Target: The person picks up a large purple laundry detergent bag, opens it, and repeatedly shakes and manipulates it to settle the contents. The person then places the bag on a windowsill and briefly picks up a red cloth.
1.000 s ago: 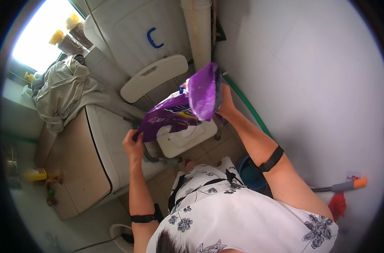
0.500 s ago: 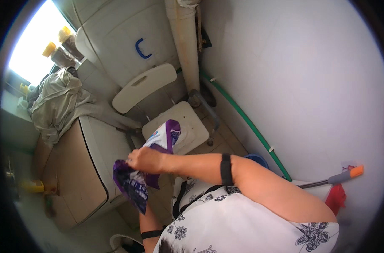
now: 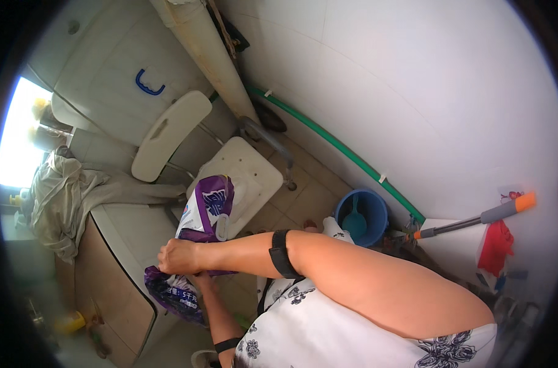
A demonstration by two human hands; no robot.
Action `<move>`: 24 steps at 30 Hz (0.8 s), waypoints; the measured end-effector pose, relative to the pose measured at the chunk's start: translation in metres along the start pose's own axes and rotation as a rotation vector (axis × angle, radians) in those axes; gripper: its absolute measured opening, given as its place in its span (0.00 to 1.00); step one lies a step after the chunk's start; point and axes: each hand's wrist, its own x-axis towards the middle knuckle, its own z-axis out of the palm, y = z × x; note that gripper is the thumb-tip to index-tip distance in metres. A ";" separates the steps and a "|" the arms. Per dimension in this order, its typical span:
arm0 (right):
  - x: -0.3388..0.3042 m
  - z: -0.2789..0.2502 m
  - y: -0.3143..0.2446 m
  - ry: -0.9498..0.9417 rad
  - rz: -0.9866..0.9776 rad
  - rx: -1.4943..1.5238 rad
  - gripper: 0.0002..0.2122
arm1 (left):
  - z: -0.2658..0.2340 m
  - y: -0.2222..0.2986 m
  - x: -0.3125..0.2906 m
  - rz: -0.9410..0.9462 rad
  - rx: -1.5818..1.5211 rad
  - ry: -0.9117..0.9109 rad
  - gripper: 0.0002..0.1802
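My right hand (image 3: pixel 178 257) is clamped on the middle of the purple bag (image 3: pixel 196 245), fingers curled tight around the plastic. My left hand (image 3: pixel 200 283) is under the bag, mostly hidden, so I can't tell its grip. The bag stands between the white chair (image 3: pixel 254 175) and the washing machine (image 3: pixel 116 245) on my left. A blue bucket (image 3: pixel 364 205) sits far right by the wall.
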 end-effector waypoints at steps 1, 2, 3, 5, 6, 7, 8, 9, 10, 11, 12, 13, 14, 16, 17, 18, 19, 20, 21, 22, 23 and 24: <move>0.000 -0.001 0.000 0.012 0.005 0.005 0.04 | -0.002 0.002 0.001 0.000 -0.043 -0.032 0.27; 0.001 -0.001 0.000 0.023 0.006 0.011 0.03 | -0.005 0.001 0.002 0.000 -0.087 -0.060 0.27; 0.001 -0.002 0.000 0.022 0.019 0.008 0.03 | -0.008 -0.001 0.004 0.020 -0.036 -0.082 0.27; 0.002 -0.002 -0.001 -0.015 0.054 -0.007 0.03 | -0.015 -0.010 0.011 0.059 0.066 -0.127 0.28; 0.004 -0.002 -0.001 0.020 0.036 -0.023 0.03 | -0.017 -0.017 0.016 0.047 0.008 -0.107 0.27; 0.004 -0.003 -0.001 0.023 0.028 -0.049 0.03 | -0.017 -0.024 0.021 0.035 -0.051 -0.087 0.27; 0.004 -0.003 -0.001 0.000 -0.001 -0.070 0.03 | -0.020 -0.027 0.023 0.035 -0.079 -0.091 0.26; 0.004 -0.004 0.000 -0.006 0.050 -0.028 0.03 | -0.021 -0.029 0.026 0.035 -0.107 -0.094 0.25; 0.003 -0.005 0.000 -0.041 0.076 0.023 0.04 | -0.022 -0.028 0.026 0.043 -0.105 -0.117 0.24; 0.002 -0.007 0.002 -0.105 0.123 0.069 0.05 | -0.023 -0.024 0.023 0.051 -0.101 -0.139 0.22; 0.000 -0.009 0.003 -0.079 0.034 0.025 0.05 | -0.022 -0.016 0.024 0.035 -0.097 -0.134 0.22; -0.001 -0.012 0.006 -0.045 0.048 0.065 0.05 | -0.018 -0.005 0.025 0.017 -0.098 -0.128 0.21; -0.005 -0.014 0.008 -0.004 0.061 0.112 0.05 | -0.016 0.006 0.021 -0.011 -0.096 -0.122 0.21; -0.008 -0.018 0.011 0.013 0.058 0.103 0.05 | -0.011 0.028 0.016 -0.120 0.028 -0.116 0.19; -0.009 -0.021 0.012 0.059 0.051 0.099 0.05 | -0.009 0.037 0.015 -0.109 -0.002 -0.107 0.19; -0.009 -0.022 0.013 0.099 0.052 0.104 0.05 | -0.006 0.043 0.016 -0.131 0.004 -0.102 0.19; -0.010 -0.024 0.011 0.087 0.052 0.119 0.06 | -0.005 0.046 0.017 -0.145 -0.012 -0.102 0.19; -0.009 -0.025 0.012 0.026 0.110 0.090 0.06 | -0.005 0.046 0.019 -0.151 -0.049 -0.106 0.19; -0.007 -0.026 0.011 0.116 0.092 0.109 0.05 | -0.005 0.043 0.022 -0.143 -0.074 -0.107 0.20; -0.006 -0.027 0.010 0.150 0.089 0.123 0.04 | -0.006 0.039 0.026 -0.137 -0.094 -0.107 0.20; -0.006 -0.028 0.009 0.174 0.083 0.152 0.04 | -0.006 0.032 0.029 -0.142 -0.102 -0.113 0.20; -0.005 -0.029 0.009 0.168 0.097 0.141 0.04 | -0.008 0.024 0.032 -0.151 -0.110 -0.116 0.20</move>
